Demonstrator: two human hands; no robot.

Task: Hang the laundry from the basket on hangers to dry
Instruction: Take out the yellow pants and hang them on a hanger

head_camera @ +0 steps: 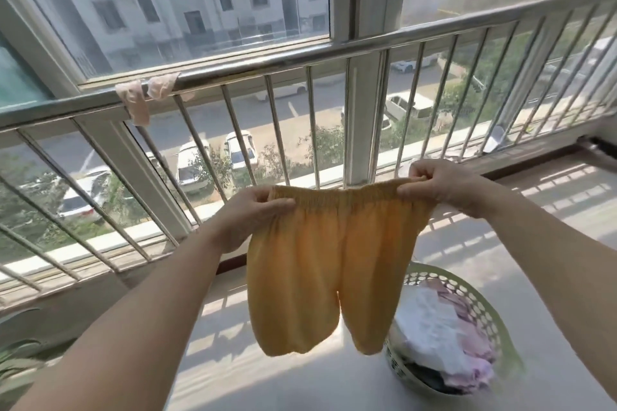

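A pair of yellow shorts [320, 264] hangs spread out in the air in front of me. My left hand [248, 213] pinches the left end of the elastic waistband, and my right hand [440, 185] pinches the right end. Both legs of the shorts dangle freely. Below and to the right, a pale green perforated laundry basket [480, 304] stands on the white ledge, holding white, pink and dark clothes [434, 334]. No hanger is in view.
A steel railing [300, 58] with slanted bars runs across the window ahead. A pinkish cloth [140, 98] is draped over its top rail at the left. Plant leaves [16, 360] poke in at the lower left. The white ledge [300, 377] lies beneath the shorts.
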